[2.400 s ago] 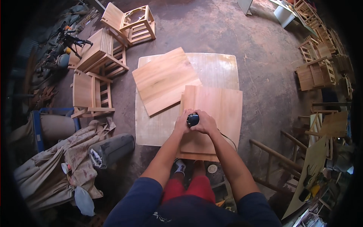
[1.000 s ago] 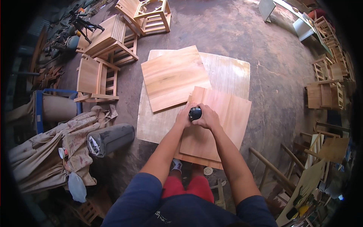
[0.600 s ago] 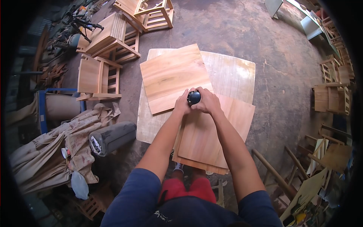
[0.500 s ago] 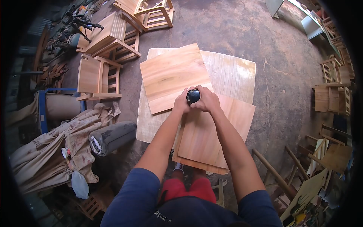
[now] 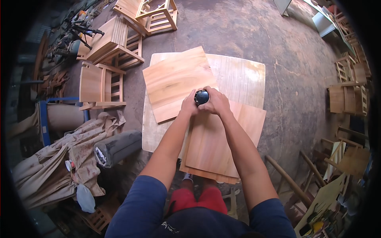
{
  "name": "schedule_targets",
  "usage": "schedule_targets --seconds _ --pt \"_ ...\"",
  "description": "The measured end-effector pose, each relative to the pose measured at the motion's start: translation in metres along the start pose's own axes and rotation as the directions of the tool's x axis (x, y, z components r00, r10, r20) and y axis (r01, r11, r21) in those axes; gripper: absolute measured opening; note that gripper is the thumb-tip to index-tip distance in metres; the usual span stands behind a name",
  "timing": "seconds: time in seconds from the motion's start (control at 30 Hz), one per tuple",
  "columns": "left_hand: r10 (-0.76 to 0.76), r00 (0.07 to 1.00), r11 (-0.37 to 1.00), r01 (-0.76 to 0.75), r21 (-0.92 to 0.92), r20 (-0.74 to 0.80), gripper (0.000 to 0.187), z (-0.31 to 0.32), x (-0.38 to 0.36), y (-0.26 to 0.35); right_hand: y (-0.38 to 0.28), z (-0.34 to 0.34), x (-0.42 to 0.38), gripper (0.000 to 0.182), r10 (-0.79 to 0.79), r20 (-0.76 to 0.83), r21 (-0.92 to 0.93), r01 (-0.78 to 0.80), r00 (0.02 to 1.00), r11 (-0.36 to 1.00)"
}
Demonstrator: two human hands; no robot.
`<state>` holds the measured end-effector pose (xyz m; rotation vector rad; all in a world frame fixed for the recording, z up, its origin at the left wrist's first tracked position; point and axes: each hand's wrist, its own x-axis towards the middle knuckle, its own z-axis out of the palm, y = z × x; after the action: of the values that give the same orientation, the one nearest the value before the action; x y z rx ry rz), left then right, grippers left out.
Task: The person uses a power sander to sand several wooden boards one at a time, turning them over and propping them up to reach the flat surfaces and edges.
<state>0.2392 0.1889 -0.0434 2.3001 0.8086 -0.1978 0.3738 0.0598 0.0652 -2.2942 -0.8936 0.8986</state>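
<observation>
Between my two hands sits a small round black object (image 5: 201,97) with a glossy top; its kind does not show. My left hand (image 5: 189,103) closes around its left side, and my right hand (image 5: 218,101) wraps its right side. Both are over the inner edges of two wooden panels. A light panel (image 5: 176,81) with darker grain streaks lies angled beyond my hands. Nearer to me, below my wrists, is a pinkish wooden panel (image 5: 214,142) with another board edge under it. Whether the black object touches wood is hidden.
The panels rest on a pale wooden tabletop (image 5: 242,79). Wooden chairs (image 5: 95,85) and stacked furniture stand to the left, near a black tripod (image 5: 83,31). A grey roll (image 5: 119,146) and crumpled cloth (image 5: 51,162) lie at lower left. Wooden frames (image 5: 291,180) stand at right.
The whole view has shifted slightly. My hands keep their grip on the black object, and the panels lie in much the same arrangement.
</observation>
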Motion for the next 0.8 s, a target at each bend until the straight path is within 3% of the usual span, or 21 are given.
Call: schedule_targets --seconds 0.17,0.37,0.5,0.6,0.63,0.73,0.8 --pt "-0.061 0.995 0.993 0.069 -0.098 0.082 0.114 0.006 0.001 -0.026 -0.004 0.012 -0.005 0.077 -0.01 -0.015 0.022 0.01 1.0 1.0" --pt "-0.06 0.997 0.998 0.061 -0.006 0.044 0.115 -0.007 -0.05 -0.013 -0.013 0.031 -0.035 0.077 -0.013 0.023 0.017 0.012 1.0 1.0" --pt "0.048 0.998 0.994 -0.051 -0.099 -0.035 0.1 0.007 -0.09 -0.034 -0.023 0.05 -0.073 0.076 -0.02 0.0 0.058 0.02 1.0 0.998" --pt "0.048 0.998 0.969 -0.034 -0.244 0.052 0.094 0.006 -0.125 -0.036 -0.024 0.072 -0.105 0.077 -0.016 -0.006 0.059 0.017 1.0 0.998" --pt "0.098 0.995 0.991 -0.097 -0.096 0.013 0.093 0.01 -0.137 -0.037 -0.024 0.08 -0.116 0.077 -0.018 -0.011 0.06 0.019 1.0 0.998" --pt "0.014 0.99 0.994 0.001 -0.108 0.139 0.096 0.011 -0.176 -0.044 -0.03 0.103 -0.154 0.079 -0.011 -0.01 0.062 0.012 1.0 0.998" --pt "0.127 0.99 0.987 -0.12 -0.107 0.066 0.1 0.022 -0.204 -0.064 -0.035 0.122 -0.178 0.081 0.012 -0.002 0.068 -0.012 1.0 0.998"
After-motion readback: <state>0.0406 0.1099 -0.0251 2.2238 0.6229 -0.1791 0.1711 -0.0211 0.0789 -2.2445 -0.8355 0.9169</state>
